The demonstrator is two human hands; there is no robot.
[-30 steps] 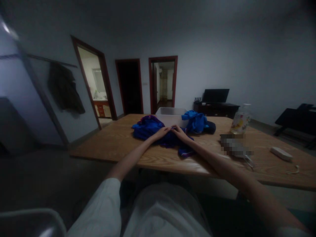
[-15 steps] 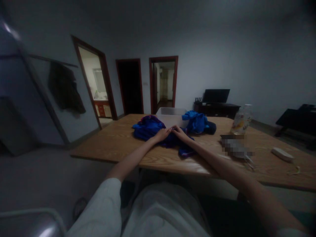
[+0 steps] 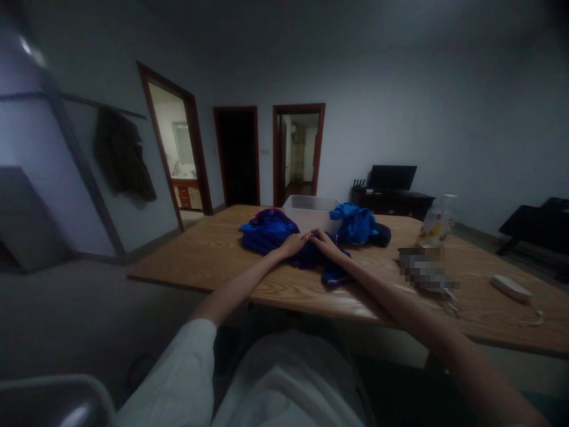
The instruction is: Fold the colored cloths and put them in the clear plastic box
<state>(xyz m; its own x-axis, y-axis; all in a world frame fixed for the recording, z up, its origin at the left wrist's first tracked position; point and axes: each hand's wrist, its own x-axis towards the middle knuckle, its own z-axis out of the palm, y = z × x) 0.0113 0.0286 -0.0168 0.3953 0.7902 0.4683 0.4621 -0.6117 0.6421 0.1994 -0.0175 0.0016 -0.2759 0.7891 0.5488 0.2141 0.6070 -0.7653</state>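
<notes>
A dark blue garment (image 3: 271,232) lies crumpled on the wooden table (image 3: 208,255). My left hand (image 3: 294,243) and my right hand (image 3: 325,243) rest on it side by side, fingertips almost meeting, fingers curled and pinching the cloth. A second, brighter blue garment (image 3: 355,220) is heaped just beyond my right hand, next to a pale plastic box (image 3: 306,207).
A plastic bottle (image 3: 438,224) stands at the right of the table, with a blurred-out item (image 3: 424,270), a white flat object (image 3: 510,287) and a small scrap (image 3: 533,321) nearer the right edge. A coat (image 3: 122,157) hangs on the left wall. Doorways stand behind the table.
My hands have stayed on the dark blue garment with hardly any shift. The view has turned slightly, so everything sits a little further right.
</notes>
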